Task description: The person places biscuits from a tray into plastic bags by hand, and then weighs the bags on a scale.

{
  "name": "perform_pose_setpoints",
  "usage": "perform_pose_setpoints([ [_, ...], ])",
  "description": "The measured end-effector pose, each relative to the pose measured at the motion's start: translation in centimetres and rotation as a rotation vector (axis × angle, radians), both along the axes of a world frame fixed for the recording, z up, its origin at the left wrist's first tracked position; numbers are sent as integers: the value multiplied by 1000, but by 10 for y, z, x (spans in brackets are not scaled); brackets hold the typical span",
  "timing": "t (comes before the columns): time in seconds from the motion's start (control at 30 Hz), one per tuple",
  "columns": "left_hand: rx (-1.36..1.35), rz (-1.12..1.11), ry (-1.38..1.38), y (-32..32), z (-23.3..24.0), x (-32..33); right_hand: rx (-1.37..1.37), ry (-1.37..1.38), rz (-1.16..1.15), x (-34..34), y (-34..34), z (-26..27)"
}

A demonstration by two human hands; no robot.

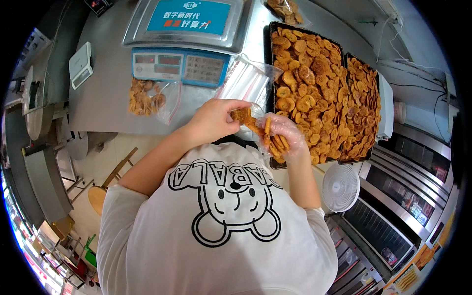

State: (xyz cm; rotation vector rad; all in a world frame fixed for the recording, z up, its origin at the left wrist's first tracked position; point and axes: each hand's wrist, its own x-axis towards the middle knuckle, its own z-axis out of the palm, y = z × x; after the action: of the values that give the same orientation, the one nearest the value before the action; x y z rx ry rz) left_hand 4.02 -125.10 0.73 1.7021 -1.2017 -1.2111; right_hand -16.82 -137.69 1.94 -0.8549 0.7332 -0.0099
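Note:
My left hand (215, 120), bare, grips the edge of a clear plastic bag (254, 110) that holds some brown round chips (242, 115). On my right hand (287, 134) is a clear plastic glove, and its fingers close on several round chips (277, 143) at the bag's mouth. Just right of it lies a black tray (271, 73) heaped with golden-brown chips. A stack of flat clear zip bags (245, 81) lies beyond both hands. A partly filled zip bag (145, 97) rests on the metal table (103, 110) to the left.
A blue-fronted digital scale (180, 66) with a steel pan (241, 29) stands beyond my hands. A small white scale (81, 66) is at the left. A second heaped tray (359, 107) and a filled bag (285, 11) are at the right; a white fan (340, 188) stands below.

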Motion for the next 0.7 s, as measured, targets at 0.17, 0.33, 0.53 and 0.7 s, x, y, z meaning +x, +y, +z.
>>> perform_pose_setpoints([
  [0.17, -74, 8, 20, 4, -8, 1, 53, 32, 35, 9, 4, 10],
  [0.33, -81, 40, -12, 5, -18, 0, 174, 27, 51, 8, -1, 5],
  [0.53, -113, 59, -126, 9, -23, 1, 98, 53, 4, 6, -2, 21],
  [0.7, -148, 32, -58, 11, -8, -1, 188, 166, -118, 29, 11, 24],
])
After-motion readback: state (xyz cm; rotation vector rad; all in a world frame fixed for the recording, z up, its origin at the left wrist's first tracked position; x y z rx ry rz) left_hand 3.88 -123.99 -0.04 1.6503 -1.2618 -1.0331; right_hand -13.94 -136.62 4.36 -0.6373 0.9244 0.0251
